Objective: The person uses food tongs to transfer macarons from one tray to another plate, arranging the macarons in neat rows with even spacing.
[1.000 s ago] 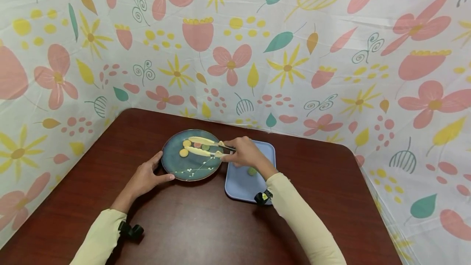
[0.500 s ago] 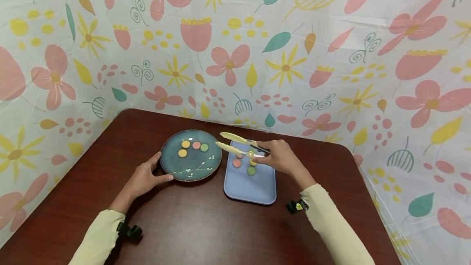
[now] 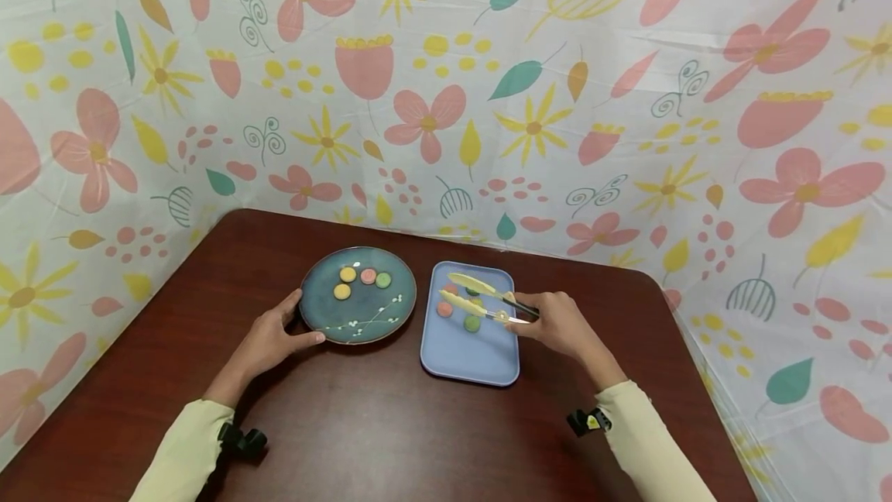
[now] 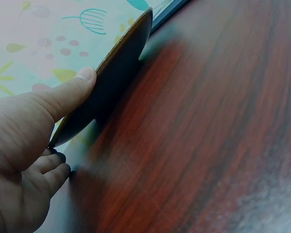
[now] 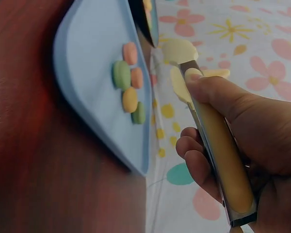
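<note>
Right of centre in the head view, the right hand (image 3: 557,324) grips tongs (image 3: 477,283), tips parted above the blue tray (image 3: 470,355) of round pieces (image 3: 471,324). Left of centre, the left hand (image 3: 268,339) holds the plate (image 3: 362,308) by its rim in a wide grip. The right wrist's yellow patch (image 3: 593,422) is too small to read.

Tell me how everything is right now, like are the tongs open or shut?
Plate: carrying four macarons
Tray: carrying five macarons
Tongs: open, pinching nothing
Left hand: holding the plate's edge
Right hand: gripping the tongs
Flowery cloth: hanging, a bit creased
</note>
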A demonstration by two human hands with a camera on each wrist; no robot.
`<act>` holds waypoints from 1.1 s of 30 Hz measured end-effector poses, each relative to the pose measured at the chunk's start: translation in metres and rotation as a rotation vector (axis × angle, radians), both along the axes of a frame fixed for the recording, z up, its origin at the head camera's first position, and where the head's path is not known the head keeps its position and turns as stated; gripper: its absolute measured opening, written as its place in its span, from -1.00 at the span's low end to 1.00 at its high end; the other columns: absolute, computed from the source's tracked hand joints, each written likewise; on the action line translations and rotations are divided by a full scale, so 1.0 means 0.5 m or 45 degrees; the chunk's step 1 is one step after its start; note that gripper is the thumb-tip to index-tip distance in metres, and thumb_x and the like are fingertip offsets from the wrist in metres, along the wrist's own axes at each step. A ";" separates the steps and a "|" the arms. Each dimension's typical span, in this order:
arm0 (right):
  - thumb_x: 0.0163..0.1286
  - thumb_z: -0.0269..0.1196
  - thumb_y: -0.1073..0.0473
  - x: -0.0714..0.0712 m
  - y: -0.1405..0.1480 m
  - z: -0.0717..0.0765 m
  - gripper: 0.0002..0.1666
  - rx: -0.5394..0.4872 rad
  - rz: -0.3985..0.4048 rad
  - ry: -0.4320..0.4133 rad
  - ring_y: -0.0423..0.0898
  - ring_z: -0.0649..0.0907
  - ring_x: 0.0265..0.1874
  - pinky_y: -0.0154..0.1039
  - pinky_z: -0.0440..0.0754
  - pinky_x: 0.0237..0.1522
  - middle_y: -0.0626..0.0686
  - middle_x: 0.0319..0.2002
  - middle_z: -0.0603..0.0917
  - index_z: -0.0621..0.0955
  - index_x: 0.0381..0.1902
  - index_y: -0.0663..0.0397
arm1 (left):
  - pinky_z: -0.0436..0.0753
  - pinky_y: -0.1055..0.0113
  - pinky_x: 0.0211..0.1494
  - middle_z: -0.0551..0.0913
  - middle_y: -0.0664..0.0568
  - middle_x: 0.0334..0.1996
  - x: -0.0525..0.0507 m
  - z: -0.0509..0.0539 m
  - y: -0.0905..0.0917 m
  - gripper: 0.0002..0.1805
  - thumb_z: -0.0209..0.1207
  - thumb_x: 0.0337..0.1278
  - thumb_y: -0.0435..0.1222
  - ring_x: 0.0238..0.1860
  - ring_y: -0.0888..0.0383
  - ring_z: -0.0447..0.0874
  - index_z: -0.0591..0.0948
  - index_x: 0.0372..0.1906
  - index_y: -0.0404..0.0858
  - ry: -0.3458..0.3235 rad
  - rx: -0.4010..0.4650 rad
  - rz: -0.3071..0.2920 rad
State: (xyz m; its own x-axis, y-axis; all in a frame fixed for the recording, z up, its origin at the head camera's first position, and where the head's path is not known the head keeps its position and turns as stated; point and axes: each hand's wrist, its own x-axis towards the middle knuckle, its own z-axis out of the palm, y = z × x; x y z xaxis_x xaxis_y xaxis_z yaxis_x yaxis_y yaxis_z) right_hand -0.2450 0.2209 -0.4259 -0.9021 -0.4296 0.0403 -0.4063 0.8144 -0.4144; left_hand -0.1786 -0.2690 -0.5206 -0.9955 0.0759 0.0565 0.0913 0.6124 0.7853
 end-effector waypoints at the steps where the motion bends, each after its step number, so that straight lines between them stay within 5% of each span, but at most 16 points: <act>1: 0.23 0.53 -0.07 0.001 0.003 -0.005 -0.23 0.000 -0.003 -0.006 -0.18 0.31 -0.66 -0.32 0.28 -0.63 0.05 -0.51 0.66 0.61 0.30 0.20 | 0.42 -0.18 0.41 0.08 -0.40 0.57 0.000 0.000 0.000 0.24 0.47 0.06 0.10 0.48 -0.40 0.23 0.05 0.60 -0.47 0.002 0.001 -0.002; 5: 0.23 0.53 -0.06 0.007 0.011 -0.020 -0.22 -0.003 -0.006 -0.032 -0.19 0.26 -0.71 -0.35 0.25 -0.67 -0.06 -0.68 0.46 0.60 0.31 0.20 | 0.42 -0.19 0.41 0.09 -0.41 0.56 0.000 0.001 0.001 0.24 0.47 0.06 0.10 0.47 -0.40 0.23 0.05 0.60 -0.47 0.001 -0.001 -0.004; 12: 0.19 0.55 -0.05 0.014 0.013 -0.037 -0.26 -0.018 0.027 -0.026 -0.22 0.36 -0.63 -0.37 0.28 -0.65 -0.05 -0.53 0.65 0.65 0.25 0.19 | 0.41 -0.18 0.41 0.09 -0.41 0.56 -0.001 0.001 -0.001 0.23 0.48 0.07 0.08 0.47 -0.39 0.23 0.05 0.60 -0.47 -0.006 -0.005 0.001; 19: 0.18 0.56 -0.03 0.015 0.010 -0.044 -0.30 0.007 0.044 -0.042 -0.23 0.34 -0.67 -0.39 0.27 -0.66 -0.12 -0.66 0.47 0.68 0.22 0.18 | 0.41 -0.19 0.41 0.08 -0.42 0.56 0.000 0.003 -0.001 0.24 0.47 0.07 0.10 0.48 -0.39 0.22 0.03 0.60 -0.46 -0.022 -0.017 -0.004; 33: 0.17 0.57 -0.05 0.004 0.003 -0.045 -0.30 0.061 0.039 -0.055 -0.23 0.34 -0.64 -0.39 0.27 -0.65 -0.11 -0.64 0.48 0.69 0.21 0.15 | 0.43 -0.19 0.40 0.10 -0.43 0.55 -0.003 0.000 -0.002 0.25 0.47 0.05 0.12 0.47 -0.40 0.24 0.06 0.59 -0.47 -0.015 -0.015 0.002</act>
